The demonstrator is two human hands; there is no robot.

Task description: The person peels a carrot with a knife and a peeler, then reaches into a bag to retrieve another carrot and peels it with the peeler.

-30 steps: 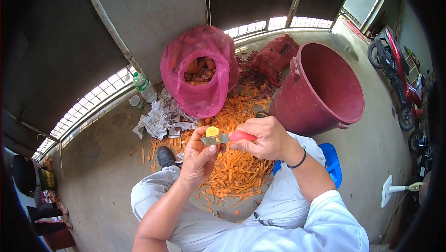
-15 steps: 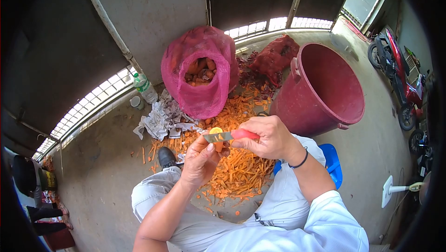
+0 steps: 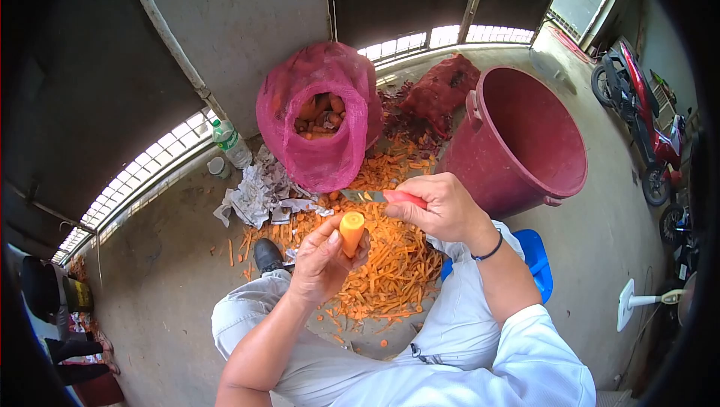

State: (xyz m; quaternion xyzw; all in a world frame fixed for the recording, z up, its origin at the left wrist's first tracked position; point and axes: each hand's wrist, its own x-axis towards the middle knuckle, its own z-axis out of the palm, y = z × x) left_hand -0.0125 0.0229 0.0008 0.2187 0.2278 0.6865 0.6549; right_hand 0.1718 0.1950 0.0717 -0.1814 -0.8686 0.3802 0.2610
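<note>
A peeled carrot (image 3: 351, 233) stands upright in my left hand (image 3: 321, 261), its flat cut end facing up and the fingers wrapped round its lower part. My right hand (image 3: 441, 208) grips a knife (image 3: 397, 197) by its red handle. The blade points left, just above and beyond the carrot, apart from it, with small orange bits on the metal. Beneath both hands, a heap of carrot peelings (image 3: 390, 272) covers the floor between my legs. Farther back, a pink mesh sack (image 3: 319, 163) stands with its mouth open, carrots (image 3: 322, 113) showing inside.
A large dark-red tub (image 3: 517, 152) stands at the right, near a red mesh sack (image 3: 442, 92). Crumpled paper (image 3: 259, 193), a plastic bottle (image 3: 231, 143) and a cup (image 3: 218, 166) lie to the left. A blue stool (image 3: 534, 261) shows beside my leg; motorcycles (image 3: 641, 111) are at far right.
The knife has moved up and away from the carrot's top, where its blade lay across before. My left hand keeps its hold, and the carrot's cut end is now uncovered.
</note>
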